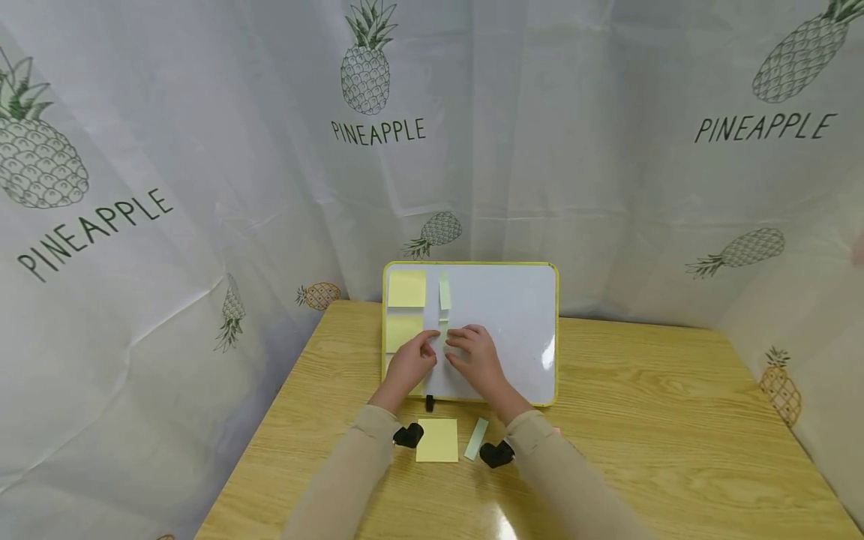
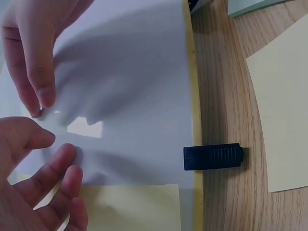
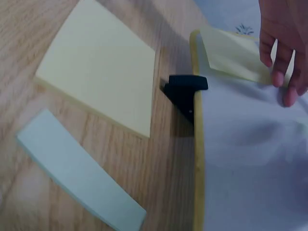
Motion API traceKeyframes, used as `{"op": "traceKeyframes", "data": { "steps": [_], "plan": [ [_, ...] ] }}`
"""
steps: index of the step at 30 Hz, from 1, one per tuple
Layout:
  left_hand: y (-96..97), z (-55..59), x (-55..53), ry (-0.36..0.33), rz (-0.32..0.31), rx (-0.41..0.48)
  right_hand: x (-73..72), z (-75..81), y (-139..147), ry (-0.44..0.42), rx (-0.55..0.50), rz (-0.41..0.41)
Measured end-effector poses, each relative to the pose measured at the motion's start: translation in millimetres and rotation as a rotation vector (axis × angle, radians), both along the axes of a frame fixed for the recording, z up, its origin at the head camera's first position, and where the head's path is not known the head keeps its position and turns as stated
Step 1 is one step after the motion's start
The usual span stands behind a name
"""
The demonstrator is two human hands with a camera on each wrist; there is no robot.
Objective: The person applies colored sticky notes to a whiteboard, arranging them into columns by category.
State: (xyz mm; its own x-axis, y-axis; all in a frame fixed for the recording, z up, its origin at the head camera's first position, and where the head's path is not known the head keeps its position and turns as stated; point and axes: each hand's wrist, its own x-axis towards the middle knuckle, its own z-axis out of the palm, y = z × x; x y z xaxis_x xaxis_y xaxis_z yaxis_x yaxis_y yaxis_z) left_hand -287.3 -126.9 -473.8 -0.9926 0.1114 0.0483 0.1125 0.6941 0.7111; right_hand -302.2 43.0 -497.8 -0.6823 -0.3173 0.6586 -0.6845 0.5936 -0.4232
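Observation:
A whiteboard (image 1: pixel 513 330) with a yellow frame leans upright on the table. Both hands are at its left-middle part, fingertips close to the surface on either side of a small pale green sticky strip (image 1: pixel 443 328). My left hand (image 1: pixel 410 364) has its thumb and index finger apart, the fingers loosely bent; in the left wrist view its index fingertip (image 2: pixel 70 150) is right at the board. From the other side my right hand (image 1: pixel 478 360) reaches in, fingers extended toward the strip. Another green strip (image 1: pixel 444 292) is stuck above. Yellow sticky notes (image 1: pixel 407 289) line the board's left side, the lower ones partly behind my left hand.
On the table (image 1: pixel 648 390) before the board lie a yellow sticky-note pad (image 1: pixel 437 441) and a green strip pad (image 1: pixel 475 439). A black clip (image 2: pixel 211 157) grips the board's lower edge. Behind hangs a pineapple-print curtain (image 1: pixel 526 150). A pink bit (image 1: pixel 557 430) shows beside the right sleeve.

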Motion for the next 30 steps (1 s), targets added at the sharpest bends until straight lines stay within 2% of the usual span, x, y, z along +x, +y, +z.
{"op": "traceKeyframes", "data": {
  "steps": [4,15,22,30],
  "plan": [
    [0.3,-1.1,0.2,-0.003,0.011,0.008,-4.7,4.8,5.9,0.074,0.123,-0.001],
    [-0.8,-0.1,3.5,0.0,0.016,0.006,-18.1,21.8,16.5,0.127,0.392,0.051],
    [-1.9,-1.2,2.3,0.013,0.008,0.002,-22.6,30.0,17.3,0.097,0.448,0.076],
    [-1.9,-2.5,2.6,0.006,-0.003,0.006,-23.8,31.8,16.2,0.017,0.536,0.091]
  ]
}}
